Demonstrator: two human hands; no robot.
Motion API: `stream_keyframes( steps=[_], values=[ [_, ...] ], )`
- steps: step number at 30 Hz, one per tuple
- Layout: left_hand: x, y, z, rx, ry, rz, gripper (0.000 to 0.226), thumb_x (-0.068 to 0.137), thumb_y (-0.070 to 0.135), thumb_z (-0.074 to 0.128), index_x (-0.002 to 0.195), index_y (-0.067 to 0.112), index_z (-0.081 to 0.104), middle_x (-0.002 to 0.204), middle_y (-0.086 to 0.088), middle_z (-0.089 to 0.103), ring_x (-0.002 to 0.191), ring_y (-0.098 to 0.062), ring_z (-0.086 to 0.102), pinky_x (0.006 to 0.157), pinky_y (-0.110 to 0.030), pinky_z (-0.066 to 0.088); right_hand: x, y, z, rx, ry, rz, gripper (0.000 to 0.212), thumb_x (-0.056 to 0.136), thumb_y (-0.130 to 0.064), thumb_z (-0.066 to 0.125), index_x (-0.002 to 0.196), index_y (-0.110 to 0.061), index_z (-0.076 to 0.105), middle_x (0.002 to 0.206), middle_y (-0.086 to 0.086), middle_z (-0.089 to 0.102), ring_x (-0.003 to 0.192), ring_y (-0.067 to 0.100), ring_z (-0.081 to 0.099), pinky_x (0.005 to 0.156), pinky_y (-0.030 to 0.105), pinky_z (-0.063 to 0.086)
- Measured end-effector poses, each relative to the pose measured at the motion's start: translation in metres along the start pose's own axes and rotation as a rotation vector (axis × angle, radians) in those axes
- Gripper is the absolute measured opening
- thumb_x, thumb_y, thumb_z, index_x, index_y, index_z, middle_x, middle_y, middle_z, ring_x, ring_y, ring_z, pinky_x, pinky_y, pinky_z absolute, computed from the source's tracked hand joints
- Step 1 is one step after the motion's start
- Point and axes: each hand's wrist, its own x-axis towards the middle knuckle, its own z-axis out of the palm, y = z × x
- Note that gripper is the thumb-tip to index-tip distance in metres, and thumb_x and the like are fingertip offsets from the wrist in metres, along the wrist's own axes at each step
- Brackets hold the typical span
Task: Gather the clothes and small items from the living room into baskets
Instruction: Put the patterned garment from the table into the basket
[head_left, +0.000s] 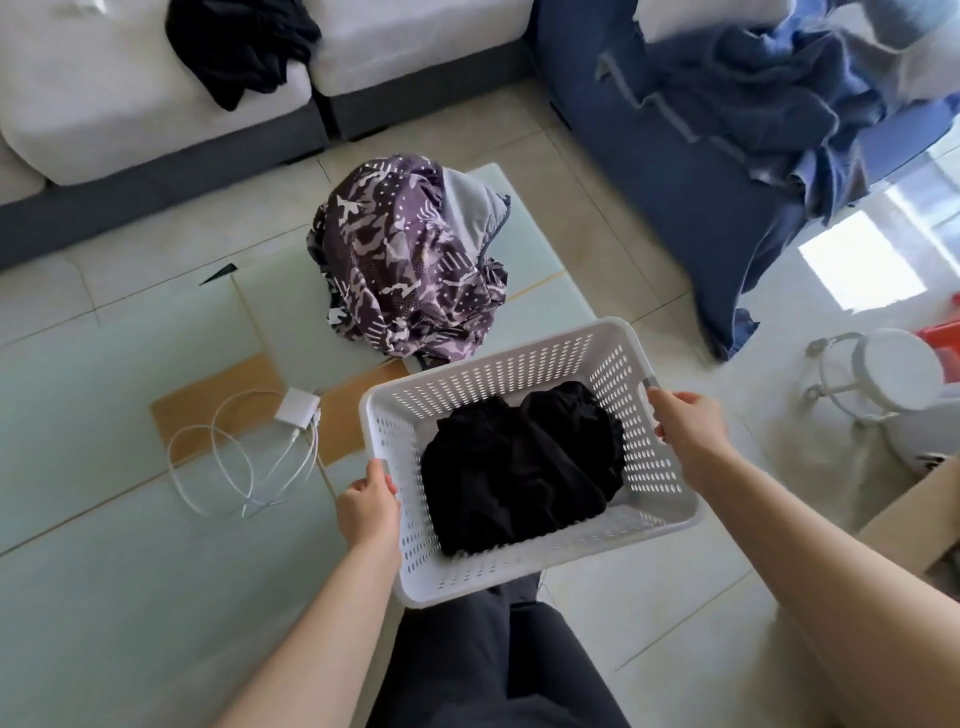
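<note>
1. Living room floor (649, 597) is tiled; a glass table (130, 519) is seen beside a grey sofa (104, 104).
2. White basket (519, 364) is held above the table edge; black garment (519, 467) already lies inside.
3. Left to gather, as judged: patterned clothes (410, 260) on table, black clothing (239, 41) on sofa, blue fabric (753, 114), charger cable (244, 457).
4. Left hand (369, 504) is curled on the basket's left rim; right hand (685, 421) is clamped on the right handle; both arms are extended.
</note>
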Motion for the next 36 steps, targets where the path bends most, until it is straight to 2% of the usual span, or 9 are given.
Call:
stream_keyframes(
  steps=[4,9,11,16,21,23,27,30,36],
  values=[
    [0.000,0.006,0.030,-0.005,0.029,-0.011,0.037,0.089,0.037,0.055,0.062,0.012,0.054,0.063,-0.005,0.057,0.057,-0.024,0.050,0.062,-0.032,0.042,0.034,-0.011,-0.008,-0.040,-0.044,-0.031,0.025,0.091,-0.036,0.056,0.081,-0.014,0.064,0.071,0.007,0.058,0.069,0.021,0.052,0.070,0.035,0.044],
    [0.003,0.010,0.063,-0.063,0.157,-0.046,0.036,0.091,0.038,0.054,0.066,0.012,0.056,0.068,-0.006,0.057,0.059,-0.023,0.049,0.061,-0.032,0.041,0.071,-0.025,0.000,-0.095,-0.137,-0.063,0.022,0.092,-0.032,0.053,0.085,-0.014,0.063,0.073,0.008,0.060,0.071,0.023,0.055,0.070,0.039,0.049],
    [0.009,0.007,0.073,-0.068,0.210,-0.065,0.035,0.092,0.038,0.053,0.068,0.012,0.055,0.068,-0.006,0.056,0.058,-0.023,0.048,0.059,-0.031,0.039,0.088,-0.028,0.006,-0.108,-0.180,-0.067,0.021,0.091,-0.028,0.053,0.088,-0.011,0.063,0.072,0.008,0.060,0.069,0.024,0.054,0.065,0.037,0.046],
    [0.018,0.007,0.084,-0.110,0.299,-0.059,0.035,0.090,0.038,0.051,0.069,0.011,0.058,0.070,-0.006,0.058,0.057,-0.023,0.046,0.055,-0.030,0.035,0.117,-0.035,0.024,-0.158,-0.232,-0.096,0.032,0.093,-0.029,0.050,0.065,-0.012,0.050,0.067,0.007,0.052,0.067,0.023,0.047,0.062,0.033,0.039],
    [0.021,0.007,0.088,-0.170,0.336,-0.059,0.035,0.089,0.039,0.051,0.067,0.012,0.057,0.069,-0.005,0.058,0.057,-0.023,0.048,0.057,-0.030,0.036,0.136,-0.044,0.040,-0.198,-0.271,-0.114,0.034,0.093,-0.029,0.050,0.062,-0.018,0.050,0.066,0.004,0.056,0.067,0.024,0.051,0.061,0.032,0.041],
    [0.021,0.010,0.091,-0.192,0.340,-0.053,0.034,0.088,0.037,0.052,0.066,0.012,0.058,0.069,-0.004,0.058,0.058,-0.023,0.049,0.058,-0.031,0.037,0.140,-0.051,0.044,-0.205,-0.271,-0.140,0.037,0.093,-0.026,0.048,0.058,-0.018,0.044,0.061,0.002,0.048,0.068,0.023,0.048,0.057,0.030,0.035],
    [0.025,0.018,0.092,-0.226,0.369,-0.079,0.034,0.085,0.039,0.052,0.067,0.012,0.058,0.068,-0.004,0.059,0.059,-0.024,0.049,0.061,-0.033,0.039,0.147,-0.065,0.053,-0.214,-0.287,-0.158,0.031,0.095,-0.024,0.046,0.065,-0.016,0.045,0.064,0.003,0.046,0.068,0.021,0.047,0.056,0.029,0.034],
    [0.030,0.027,0.091,-0.240,0.378,-0.082,0.031,0.083,0.037,0.052,0.068,0.011,0.059,0.068,-0.005,0.059,0.058,-0.025,0.049,0.062,-0.033,0.040,0.149,-0.074,0.059,-0.185,-0.298,-0.171,0.032,0.094,-0.023,0.047,0.064,-0.017,0.039,0.060,0.000,0.044,0.065,0.019,0.046,0.053,0.026,0.033],
    [0.038,0.034,0.086,-0.200,0.365,-0.050,0.031,0.085,0.034,0.052,0.071,0.007,0.060,0.067,-0.006,0.059,0.059,-0.025,0.051,0.061,-0.034,0.042,0.155,-0.083,0.064,-0.178,-0.346,-0.153,0.020,0.093,-0.027,0.050,0.077,-0.014,0.053,0.066,-0.001,0.053,0.064,0.017,0.055,0.054,0.027,0.038]
  ],
)
